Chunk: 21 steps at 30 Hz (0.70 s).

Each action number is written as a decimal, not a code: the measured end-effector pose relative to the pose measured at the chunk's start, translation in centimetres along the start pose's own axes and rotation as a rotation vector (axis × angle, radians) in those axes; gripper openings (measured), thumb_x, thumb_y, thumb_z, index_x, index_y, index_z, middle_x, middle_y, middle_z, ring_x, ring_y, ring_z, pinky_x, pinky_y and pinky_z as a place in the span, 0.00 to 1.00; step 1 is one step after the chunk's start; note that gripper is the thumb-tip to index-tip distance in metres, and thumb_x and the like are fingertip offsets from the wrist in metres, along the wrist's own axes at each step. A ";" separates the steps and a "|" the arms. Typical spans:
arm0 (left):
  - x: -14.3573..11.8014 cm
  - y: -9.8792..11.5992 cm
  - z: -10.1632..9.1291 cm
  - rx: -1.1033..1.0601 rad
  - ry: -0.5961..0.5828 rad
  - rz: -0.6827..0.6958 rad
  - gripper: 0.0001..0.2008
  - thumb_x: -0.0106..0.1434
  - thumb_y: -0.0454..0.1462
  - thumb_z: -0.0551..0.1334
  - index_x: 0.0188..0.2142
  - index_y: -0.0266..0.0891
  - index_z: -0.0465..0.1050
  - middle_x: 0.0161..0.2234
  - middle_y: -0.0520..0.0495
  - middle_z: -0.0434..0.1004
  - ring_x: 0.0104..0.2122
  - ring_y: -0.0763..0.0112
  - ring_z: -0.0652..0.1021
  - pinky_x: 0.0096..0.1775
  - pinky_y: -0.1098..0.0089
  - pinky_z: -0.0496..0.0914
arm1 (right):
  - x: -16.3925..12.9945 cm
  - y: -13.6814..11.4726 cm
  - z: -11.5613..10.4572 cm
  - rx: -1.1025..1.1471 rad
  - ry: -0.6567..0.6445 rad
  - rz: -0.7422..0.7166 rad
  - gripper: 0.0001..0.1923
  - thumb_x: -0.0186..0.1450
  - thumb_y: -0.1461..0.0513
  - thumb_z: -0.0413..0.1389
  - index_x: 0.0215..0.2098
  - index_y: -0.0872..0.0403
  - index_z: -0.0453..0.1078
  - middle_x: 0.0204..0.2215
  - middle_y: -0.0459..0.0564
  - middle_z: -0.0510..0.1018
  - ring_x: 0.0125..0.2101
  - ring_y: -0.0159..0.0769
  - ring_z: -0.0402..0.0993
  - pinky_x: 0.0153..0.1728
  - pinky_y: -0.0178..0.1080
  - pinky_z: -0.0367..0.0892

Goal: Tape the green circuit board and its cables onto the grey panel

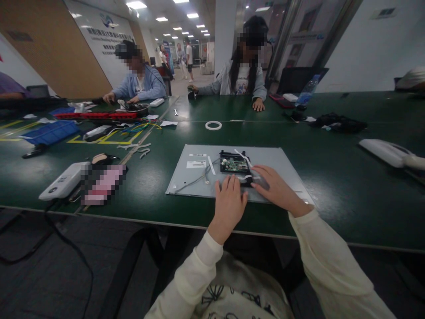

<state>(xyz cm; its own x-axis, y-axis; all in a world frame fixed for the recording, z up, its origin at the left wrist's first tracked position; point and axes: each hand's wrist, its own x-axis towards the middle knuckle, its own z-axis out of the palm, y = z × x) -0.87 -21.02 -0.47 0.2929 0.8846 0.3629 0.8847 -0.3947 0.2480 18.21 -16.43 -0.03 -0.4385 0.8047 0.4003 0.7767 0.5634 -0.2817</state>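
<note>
A grey metal panel [272, 161] lies flat on the green table [332, 190] in front of me. A small green circuit board [234, 164] in a black frame sits on its middle, with grey wires running off to the left. My left hand [229, 206] rests fingers-down on the panel's near edge, just below the board. My right hand [277, 190] lies flat on the panel to the right of the board, fingertips touching a white ribbon cable [247, 177]. Neither hand grips anything.
A white tape ring [213, 125] lies beyond the panel. White devices sit at left [63, 181] and right [387, 152]. A blue tray [51, 132], red strip and coloured wires lie far left. Two people sit across the table; a water bottle [307, 92] stands there.
</note>
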 end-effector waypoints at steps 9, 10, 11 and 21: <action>0.0 -0.1 -1.9 -0.169 0.151 -0.135 0.21 0.60 0.28 0.51 0.53 0.40 0.59 0.56 0.44 0.64 0.61 0.63 0.56 0.60 0.49 0.48 | 0.3 -2.4 0.4 -0.030 -0.154 -0.178 0.37 0.58 0.49 0.57 0.62 0.51 0.53 0.64 0.54 0.46 0.63 0.48 0.35 0.60 0.52 0.46; 0.0 -0.1 -2.0 -0.185 0.159 -0.139 0.21 0.60 0.28 0.51 0.53 0.40 0.60 0.55 0.44 0.65 0.61 0.63 0.57 0.60 0.50 0.49 | 0.3 -2.2 0.6 -0.034 -0.157 -0.164 0.36 0.58 0.50 0.57 0.62 0.51 0.54 0.64 0.55 0.46 0.63 0.48 0.36 0.59 0.53 0.46; 0.0 -0.2 -2.0 -0.199 0.163 -0.142 0.20 0.60 0.29 0.51 0.52 0.40 0.60 0.55 0.44 0.65 0.61 0.64 0.57 0.60 0.51 0.49 | 0.3 -2.1 0.8 -0.038 -0.155 -0.151 0.36 0.59 0.50 0.56 0.61 0.51 0.54 0.64 0.55 0.46 0.63 0.48 0.36 0.59 0.53 0.47; -0.4 -0.9 -2.0 -0.358 0.193 -0.182 0.15 0.62 0.31 0.52 0.48 0.42 0.63 0.52 0.46 0.68 0.59 0.68 0.61 0.60 0.58 0.52 | 0.3 0.6 1.6 -0.136 -0.157 -0.055 0.31 0.60 0.48 0.54 0.58 0.48 0.59 0.64 0.54 0.46 0.63 0.52 0.37 0.56 0.57 0.50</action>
<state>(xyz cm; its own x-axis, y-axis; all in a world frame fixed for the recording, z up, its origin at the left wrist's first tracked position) -2.50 -21.54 1.01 0.0405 0.8985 0.4372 0.7245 -0.3277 0.6064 17.79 -15.57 -1.49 -0.5389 0.7985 0.2682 0.7987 0.5855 -0.1385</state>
